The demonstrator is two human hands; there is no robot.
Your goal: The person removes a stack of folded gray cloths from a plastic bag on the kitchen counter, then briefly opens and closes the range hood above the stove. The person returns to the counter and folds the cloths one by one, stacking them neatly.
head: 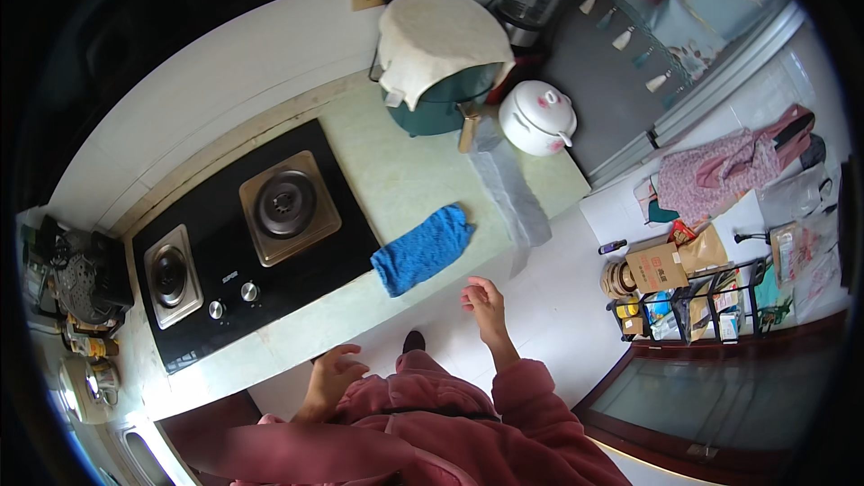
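Both hands hover empty in front of the counter's front edge. My left hand (331,378) has its fingers loosely bent, with a gap between thumb and fingers, below the gas hob (304,290). My right hand (487,307) is raised further out, its fingers half curled and touching nothing. Nearest to it lies a folded blue towel (424,250) on the pale green countertop (364,142), against the hob's right side. Right of the towel, a translucent plastic bag (509,192) hangs partly over the counter edge.
A cream cloth (442,34) covers much of a dark green appliance (428,111) at the back. Beside it stands a lidded white pot (538,118) with floral decoration. To the right, a black rack (695,307) holds packages, with a cardboard box (656,266) on top.
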